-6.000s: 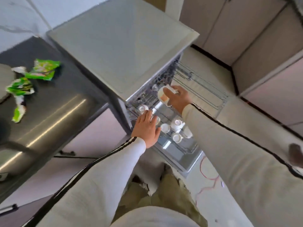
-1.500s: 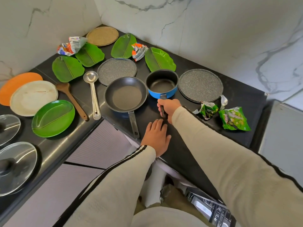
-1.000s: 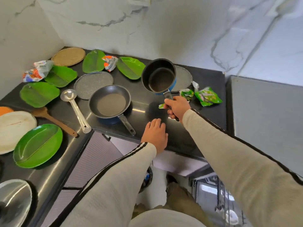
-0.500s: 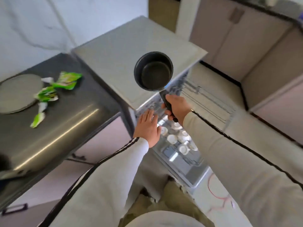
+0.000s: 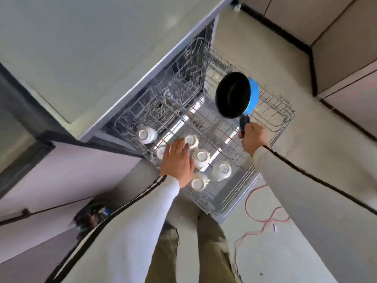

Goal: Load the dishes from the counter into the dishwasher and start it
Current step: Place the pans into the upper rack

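The step in hand is setting the pan point(image 5: 232, 94) into the pulled-out rack point(image 5: 282, 114) of the dishwasher point(image 5: 102, 48). The right hand point(image 5: 254, 137) is wrapped round the pan's dark handle point(image 5: 244, 123) and holds it over the far right part of the rack. The pan is tipped on its side, its black inside turned toward the person and its blue outside away. Whether its rim touches the wires I cannot tell.

The left hand point(image 5: 177, 160) lies flat with its fingers straight over the near left corner of the rack, among the white cups point(image 5: 201, 158) that sit upturned there. It grips nothing. I cannot tell whether it presses on them.

To do this well, I would finish the turn so the mouth faces down or leans steeply, letting water drain out. The middle and far right of the rack look bare, so the pan belongs there, well apart from the cups. Lower it slowly until the rim settles between the wire prongs rather than perching on top of them. Lay the handle along the rack, inside its outer edge, or it may catch when the rack slides in. The left hand could steady the rack's near edge while the pan comes down, and the right hand should let go only once the pan sits without rocking.
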A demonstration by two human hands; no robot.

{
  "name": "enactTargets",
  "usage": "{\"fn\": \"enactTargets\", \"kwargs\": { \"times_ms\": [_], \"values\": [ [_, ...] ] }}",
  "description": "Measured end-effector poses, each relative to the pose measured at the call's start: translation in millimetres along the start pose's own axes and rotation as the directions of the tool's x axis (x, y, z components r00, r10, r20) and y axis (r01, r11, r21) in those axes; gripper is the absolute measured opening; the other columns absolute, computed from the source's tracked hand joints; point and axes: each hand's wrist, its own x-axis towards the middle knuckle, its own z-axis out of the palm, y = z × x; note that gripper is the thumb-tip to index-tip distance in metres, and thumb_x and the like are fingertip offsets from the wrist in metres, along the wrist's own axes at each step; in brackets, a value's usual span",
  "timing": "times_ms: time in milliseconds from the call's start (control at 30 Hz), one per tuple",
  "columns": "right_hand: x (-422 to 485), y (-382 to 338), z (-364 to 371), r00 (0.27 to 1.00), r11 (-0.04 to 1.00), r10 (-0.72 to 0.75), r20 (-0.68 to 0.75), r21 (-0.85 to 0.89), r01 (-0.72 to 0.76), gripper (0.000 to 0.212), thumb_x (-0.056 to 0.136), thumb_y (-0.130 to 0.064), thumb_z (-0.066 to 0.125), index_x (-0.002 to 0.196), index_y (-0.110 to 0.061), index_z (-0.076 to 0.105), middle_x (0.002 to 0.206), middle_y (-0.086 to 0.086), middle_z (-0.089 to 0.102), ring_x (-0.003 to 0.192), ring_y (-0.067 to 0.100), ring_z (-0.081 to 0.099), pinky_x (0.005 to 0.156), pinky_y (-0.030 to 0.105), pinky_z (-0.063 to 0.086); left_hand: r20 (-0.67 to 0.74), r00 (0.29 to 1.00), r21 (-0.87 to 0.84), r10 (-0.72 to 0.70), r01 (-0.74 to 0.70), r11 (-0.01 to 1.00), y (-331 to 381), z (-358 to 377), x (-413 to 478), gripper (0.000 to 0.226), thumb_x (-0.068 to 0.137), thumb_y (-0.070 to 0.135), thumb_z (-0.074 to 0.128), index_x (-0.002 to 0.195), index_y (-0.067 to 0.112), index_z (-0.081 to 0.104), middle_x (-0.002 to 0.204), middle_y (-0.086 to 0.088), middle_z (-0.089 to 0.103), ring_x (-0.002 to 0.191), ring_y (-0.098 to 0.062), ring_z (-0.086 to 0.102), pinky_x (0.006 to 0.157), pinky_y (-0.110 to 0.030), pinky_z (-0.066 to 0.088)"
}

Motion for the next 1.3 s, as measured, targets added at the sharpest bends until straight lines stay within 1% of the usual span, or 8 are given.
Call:
{"fn": "enactTargets", "kwargs": {
  "times_ms": [67,133,300,500,633,867,1033,1300],
  "values": [
    [19.0,13.4,6.8,0.981,0.943,-0.183,-0.062,-0.294,0.158,0.036,0.098,-0.034,0.036,0.113,-0.011,0.060,0.102,0.019,0.068,0.087,0.039,0.064,0.069,0.036,0.045,0.004,1.000,0.018,-0.016,0.016,1.000,-8.3,16.3,8.7,0.064,0.102,0.041,0.029,0.157,0.012,0.015,0.166,-0.009,0.007,0.153,-0.026,0.005,0.124,-0.046,0.006],
    [24.6,26.5,11.5,0.956,0.880,-0.281,-0.084,-0.421,0.222,0.038,0.104,-0.031,0.035,0.134,-0.012,0.047,0.115,0.023,0.064,0.100,0.044,0.061,0.079,0.044,0.046,0.008,0.999,0.015,-0.037,0.036,0.999,-14.4,29.4,12.3,0.064,0.102,0.041,0.029,0.157,0.012,0.016,0.166,-0.009,0.007,0.153,-0.025,0.004,0.124,-0.046,0.006],
    [33.3,58.1,26.4,0.946,0.830,-0.322,-0.031,-0.489,0.267,0.043,0.104,-0.034,0.037,0.144,-0.022,0.032,0.127,0.016,0.061,0.097,0.042,0.065,0.077,0.047,0.049,0.008,0.998,0.026,-0.061,0.061,0.998,-16.1,43.9,16.1,0.064,0.102,0.046,0.021,0.158,0.014,0.013,0.167,-0.008,0.005,0.153,-0.024,0.003,0.124,-0.045,0.006],
    [61.6,57.9,26.7,0.868,0.679,-0.485,0.109,-0.579,0.452,0.045,0.100,-0.032,0.045,0.143,-0.021,0.036,0.129,0.007,0.056,0.108,0.033,0.058,0.082,0.046,0.050,-0.033,0.996,0.020,-0.083,0.084,0.996,-14.9,47.8,17.1,0.063,0.101,0.047,0.024,0.155,0.016,0.024,0.166,-0.006,0.014,0.153,-0.023,0.012,0.124,-0.046,0.009],
    [85.2,42.8,19.1,0.785,0.583,-0.602,0.147,-0.591,0.558,0.046,0.099,-0.030,0.049,0.142,-0.022,0.037,0.124,0.009,0.057,0.107,0.031,0.057,0.086,0.047,0.050,-0.033,0.995,0.021,-0.097,0.098,0.995,-14.2,48.2,17.9,0.062,0.101,0.048,0.023,0.155,0.017,0.025,0.165,-0.005,0.015,0.152,-0.022,0.013,0.124,-0.046,0.011],
    [136.5,-1.3,45.0,0.766,0.544,-0.609,0.205,-0.595,0.592,0.051,0.099,-0.027,0.049,0.147,-0.023,0.031,0.128,0.012,0.053,0.115,0.034,0.052,0.093,0.052,0.049,-0.041,0.992,0.047,-0.123,0.125,0.991,-14.0,50.1,20.2,0.065,0.099,0.050,0.020,0.154,0.017,0.029,0.165,-0.005,0.019,0.151,-0.022,0.017,0.123,-0.045,0.012],
    [167.3,2.2,70.2,0.803,0.611,-0.570,0.174,-0.563,0.556,0.054,0.097,-0.023,0.050,0.148,-0.024,0.031,0.133,0.014,0.051,0.122,0.038,0.047,0.102,0.054,0.042,-0.076,0.986,0.033,-0.149,0.152,0.988,-12.0,49.8,24.2,0.063,0.099,0.050,0.026,0.151,0.016,0.034,0.163,-0.006,0.024,0.150,-0.022,0.020,0.123,-0.046,0.016],
    [155.2,2.9,78.6,0.735,0.642,-0.676,0.055,-0.446,0.624,0.051,0.096,-0.022,0.052,0.146,-0.021,0.039,0.133,0.011,0.053,0.121,0.035,0.046,0.104,0.050,0.037,-0.073,0.988,0.024,-0.138,0.140,0.990,-12.9,50.4,19.5,0.063,0.098,0.051,0.028,0.151,0.016,0.032,0.163,-0.004,0.023,0.150,-0.022,0.021,0.122,-0.046,0.019]
  ]
}}
